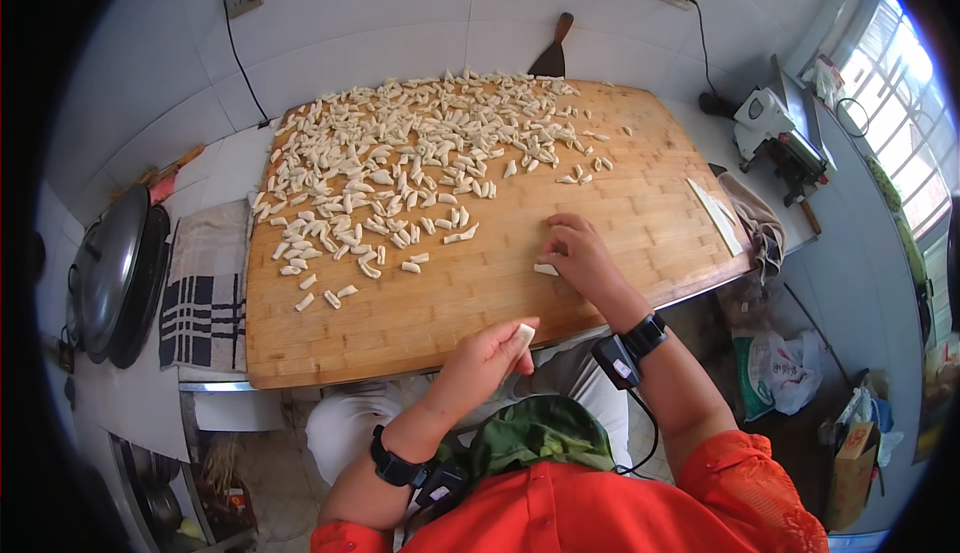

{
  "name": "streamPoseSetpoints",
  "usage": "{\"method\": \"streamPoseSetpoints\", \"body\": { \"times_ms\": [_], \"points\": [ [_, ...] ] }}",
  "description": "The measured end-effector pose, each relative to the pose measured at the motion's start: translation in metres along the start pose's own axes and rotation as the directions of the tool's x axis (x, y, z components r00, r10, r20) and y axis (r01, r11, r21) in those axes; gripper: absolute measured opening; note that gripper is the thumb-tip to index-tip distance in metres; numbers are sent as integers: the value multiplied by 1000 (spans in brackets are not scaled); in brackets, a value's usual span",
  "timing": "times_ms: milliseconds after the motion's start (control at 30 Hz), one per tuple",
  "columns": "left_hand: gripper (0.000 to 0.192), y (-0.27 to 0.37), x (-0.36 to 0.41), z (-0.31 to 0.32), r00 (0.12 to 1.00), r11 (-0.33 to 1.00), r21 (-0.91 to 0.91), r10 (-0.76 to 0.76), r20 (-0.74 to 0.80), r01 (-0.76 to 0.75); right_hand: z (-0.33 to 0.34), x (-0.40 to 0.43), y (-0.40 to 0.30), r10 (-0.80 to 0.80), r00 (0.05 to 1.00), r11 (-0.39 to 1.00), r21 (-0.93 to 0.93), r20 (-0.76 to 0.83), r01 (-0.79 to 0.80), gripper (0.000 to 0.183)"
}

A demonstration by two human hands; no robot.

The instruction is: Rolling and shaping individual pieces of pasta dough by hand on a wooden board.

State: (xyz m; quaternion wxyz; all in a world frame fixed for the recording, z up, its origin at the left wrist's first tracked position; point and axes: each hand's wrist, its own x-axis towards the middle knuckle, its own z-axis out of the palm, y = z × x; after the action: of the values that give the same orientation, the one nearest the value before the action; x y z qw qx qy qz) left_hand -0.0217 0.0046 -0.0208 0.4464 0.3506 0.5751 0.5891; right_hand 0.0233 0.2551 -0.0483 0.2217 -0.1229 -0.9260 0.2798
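Observation:
My left hand (491, 358), near the front edge of a large wooden board (465, 320), pinches a small strip of dough (524, 334) between thumb and fingers. My right hand (574, 249) rests over the board with its fingers curled together, beside another short dough piece (546, 270); whether that hand grips anything is hidden. Many small rolled dough pieces (390, 155) cover the back and left of the board. Longer flat strips of dough (714, 215) lie at the board's right edge.
A scraper with a wooden handle (551, 54) leans on the tiled wall. At the right stand a pasta machine (784, 140) and a crumpled cloth (754, 215). To the left are a checked towel (206, 290) and a large lidded pan (120, 275).

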Motion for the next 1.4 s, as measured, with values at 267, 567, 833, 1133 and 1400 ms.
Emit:
{"method": "streamPoseSetpoints", "body": {
  "times_ms": [267, 567, 833, 1133, 1400],
  "points": [
    [52, -3, 6, -4, 998, 997, -75, 26, -49, -29, -21, -35, -64, 56, 997, 997, -42, -45, -58, 17],
    [66, 1, 4, 8, 986, 986, 64, 159, -41, -156, -39, -70, -118, 151, 961, 885, 402, 233, -236, 19],
    [69, -7, 4, 10, 977, 934, 294, 213, -10, -201, -36, -80, -117, 67, 982, 906, 401, 179, -135, 12],
    [18, -5, 2, 3, 999, 987, 150, 54, 3, -54, -37, -79, -126, 114, 990, 925, 356, 82, -136, 12],
    [20, 9, -8, 9, 989, 998, -21, 66, 132, -64, -14, -59, -58, 72, 997, 997, 14, 24, -73, 16]
  ]
}}
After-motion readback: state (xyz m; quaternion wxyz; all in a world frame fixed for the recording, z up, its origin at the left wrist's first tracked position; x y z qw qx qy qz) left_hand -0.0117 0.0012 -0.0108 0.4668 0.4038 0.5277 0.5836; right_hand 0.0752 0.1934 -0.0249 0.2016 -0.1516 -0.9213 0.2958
